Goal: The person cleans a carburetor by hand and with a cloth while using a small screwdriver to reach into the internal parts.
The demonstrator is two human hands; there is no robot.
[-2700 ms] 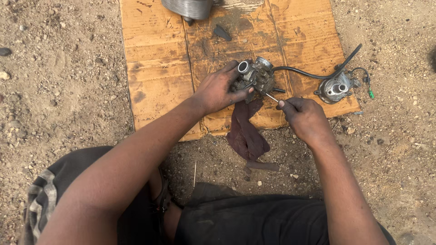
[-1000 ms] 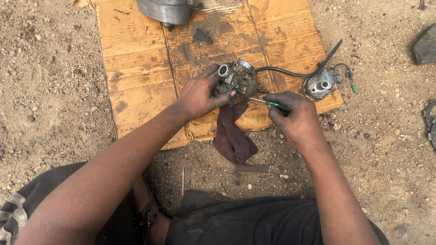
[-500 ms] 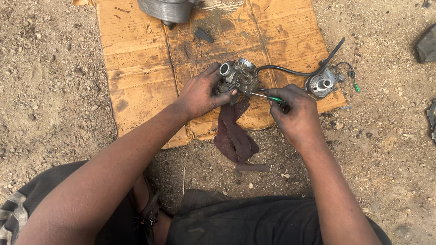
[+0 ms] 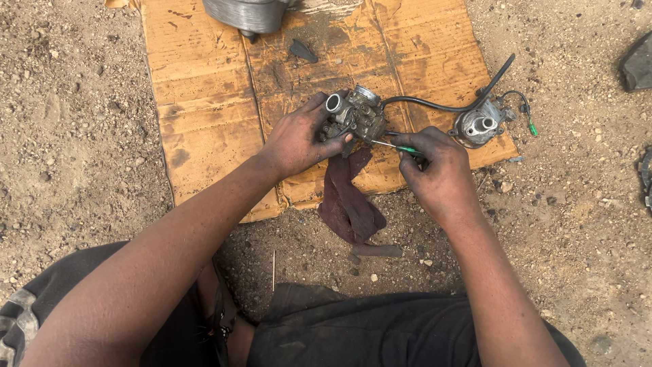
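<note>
The left hand (image 4: 295, 141) closes its grip round a grimy carburettor (image 4: 358, 117) held over the cardboard (image 4: 204, 102). The right hand (image 4: 438, 170) pinches a green-handled screwdriver (image 4: 397, 147); its shaft runs leftward from that grip into the carburettor's side.

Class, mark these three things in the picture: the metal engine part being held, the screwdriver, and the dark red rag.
metal engine part (image 4: 360, 117), head view, on its ribbed grey body.
screwdriver (image 4: 406, 149), head view, on the green handle beside the right hand (image 4: 438, 170).
dark red rag (image 4: 350, 204), head view, on its folded middle.
</note>
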